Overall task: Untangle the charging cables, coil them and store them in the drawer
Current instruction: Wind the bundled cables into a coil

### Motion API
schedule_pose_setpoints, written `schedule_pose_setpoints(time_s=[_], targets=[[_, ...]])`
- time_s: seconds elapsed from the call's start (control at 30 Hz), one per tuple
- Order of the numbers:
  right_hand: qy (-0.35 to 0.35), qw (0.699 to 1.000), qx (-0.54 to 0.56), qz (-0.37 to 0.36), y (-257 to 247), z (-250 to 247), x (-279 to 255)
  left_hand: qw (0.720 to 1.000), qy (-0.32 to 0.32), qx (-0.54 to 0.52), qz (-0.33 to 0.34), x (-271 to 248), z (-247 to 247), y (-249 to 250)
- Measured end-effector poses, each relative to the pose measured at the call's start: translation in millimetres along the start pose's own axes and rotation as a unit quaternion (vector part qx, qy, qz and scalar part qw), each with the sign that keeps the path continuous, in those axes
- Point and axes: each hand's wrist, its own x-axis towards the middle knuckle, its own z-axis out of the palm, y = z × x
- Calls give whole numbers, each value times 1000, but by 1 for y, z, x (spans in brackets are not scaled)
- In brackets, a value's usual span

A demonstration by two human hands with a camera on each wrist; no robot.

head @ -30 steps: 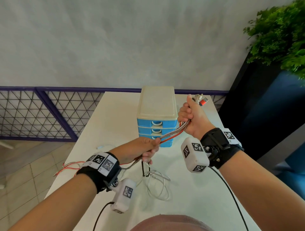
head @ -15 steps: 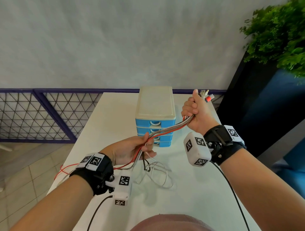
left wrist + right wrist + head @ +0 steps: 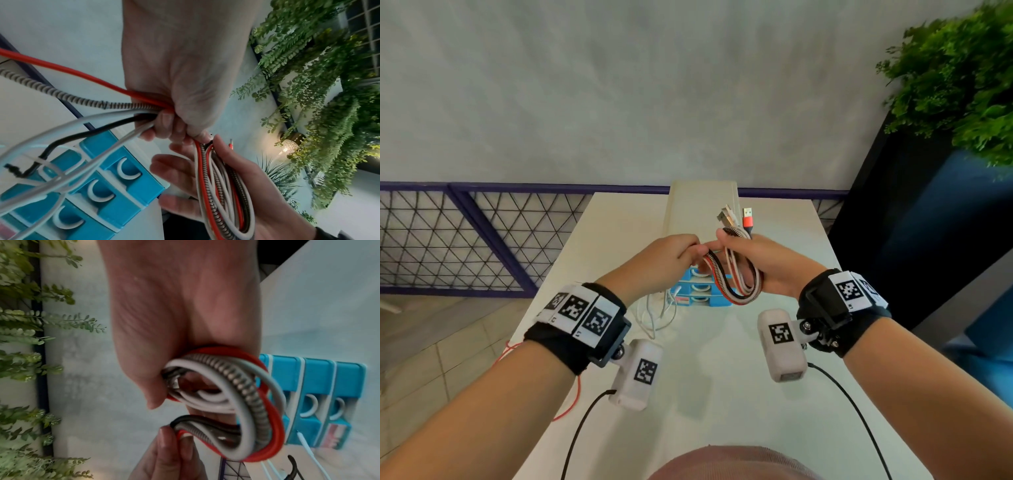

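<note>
right hand: fingers curled round looped cables, plugs above thumb | left hand: fingers pinching cable strands beside loop | held over worktop, before drawer unit

The drawer unit stands just beyond the fingertips of both hands, blocking the way forward. Below the left hand's fingers, loose white cables lie on the table. Bare tabletop lies nearer the person, below both wrists.
</note>
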Motion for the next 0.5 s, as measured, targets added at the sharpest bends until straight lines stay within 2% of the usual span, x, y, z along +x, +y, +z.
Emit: schedule_pose_setpoints(time_s=[0.23,0.4,0.43,0.5], targets=[[-112,986,106,66,9,13,-4,1000,11,9,-10,0,2,4],[-87,986,134,40,12,19,-6,1000,12,3,-1,4,4,0],[-75,987,139,33,13,20,-5,999,11,-29,-11,5,5,-1],[-51,990,130,16,16,19,-4,985,21,-165,-49,7,5,-2]])
